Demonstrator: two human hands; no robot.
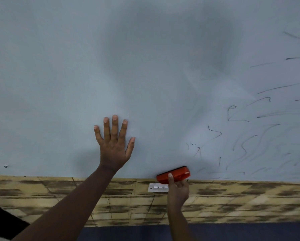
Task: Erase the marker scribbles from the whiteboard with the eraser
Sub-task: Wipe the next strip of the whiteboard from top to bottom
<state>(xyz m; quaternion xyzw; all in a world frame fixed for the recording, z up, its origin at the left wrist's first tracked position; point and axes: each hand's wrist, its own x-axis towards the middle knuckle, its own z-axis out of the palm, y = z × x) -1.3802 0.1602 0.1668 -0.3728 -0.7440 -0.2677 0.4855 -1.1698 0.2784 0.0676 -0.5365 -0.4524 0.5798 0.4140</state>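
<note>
Eraser (174, 173), red, seemingly light and stiff, sits at 5 o'clock on the whiteboard (58, 84) edge, gripped across its plastic back by the right hand (178, 189), while the left hand (113, 145) presses flat with spread fingers, scribbles (250, 136) toward 3 o'clock.

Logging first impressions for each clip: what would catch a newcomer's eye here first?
The red eraser stands out, gripped by the right hand at the bottom edge of the whiteboard. Next comes the left hand, spread flat on the board near the middle. Dark marker scribbles crowd the lower right of the board.
</note>
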